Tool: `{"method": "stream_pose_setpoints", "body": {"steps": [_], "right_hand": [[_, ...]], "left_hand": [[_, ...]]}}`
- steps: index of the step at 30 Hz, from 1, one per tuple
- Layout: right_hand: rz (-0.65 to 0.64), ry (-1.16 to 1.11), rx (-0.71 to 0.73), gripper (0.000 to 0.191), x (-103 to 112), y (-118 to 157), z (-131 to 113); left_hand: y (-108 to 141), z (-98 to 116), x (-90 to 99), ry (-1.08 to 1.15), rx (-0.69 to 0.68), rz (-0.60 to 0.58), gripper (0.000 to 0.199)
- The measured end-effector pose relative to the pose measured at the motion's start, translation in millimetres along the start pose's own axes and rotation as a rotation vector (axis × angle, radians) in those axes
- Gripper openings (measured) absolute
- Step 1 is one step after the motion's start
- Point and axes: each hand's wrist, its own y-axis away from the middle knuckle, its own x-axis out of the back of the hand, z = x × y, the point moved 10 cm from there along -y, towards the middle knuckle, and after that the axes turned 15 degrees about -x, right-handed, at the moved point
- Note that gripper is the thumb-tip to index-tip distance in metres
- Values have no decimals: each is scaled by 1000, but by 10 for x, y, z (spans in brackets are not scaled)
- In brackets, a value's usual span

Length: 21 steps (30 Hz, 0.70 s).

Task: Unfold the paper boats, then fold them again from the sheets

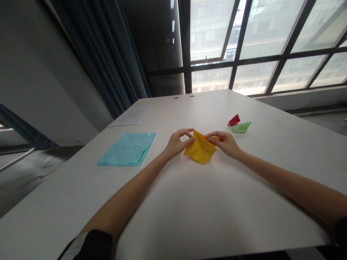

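Note:
A yellow sheet of origami paper (201,148), creased and partly folded with raised points, is held just over the white table (206,209). My left hand (179,142) pinches its upper left edge between thumb and index finger. On the other side, my right hand (224,143) grips the upper right edge, thumb in front. Some of the paper behind the right fingers is hidden. Whether its lower tip touches the tabletop I cannot tell.
Light blue creased paper (127,148) lies in a stack on the left. Beyond the right hand sit a small red folded paper (234,120) and a green one (242,127). A printed white sheet (130,117) rests near the far left edge. Windows and a dark blue curtain stand behind.

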Motion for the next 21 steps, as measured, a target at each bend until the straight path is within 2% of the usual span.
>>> {"method": "stream_pose_setpoints", "body": {"steps": [7, 13, 18, 21], "right_hand": [[6, -58, -79, 24, -4, -11, 66], [-124, -284, -275, 30, -119, -43, 277], [-210, -396, -451, 42, -197, -19, 428], [-233, -400, -472, 41, -231, 1, 435]], "left_hand": [[16, -146, -26, 188, 84, 60, 13], [104, -292, -24, 313, 302, 155, 22], [137, -379, 82, 176, 324, 212, 25], [141, -401, 126, 42, 301, 191, 24]]}}
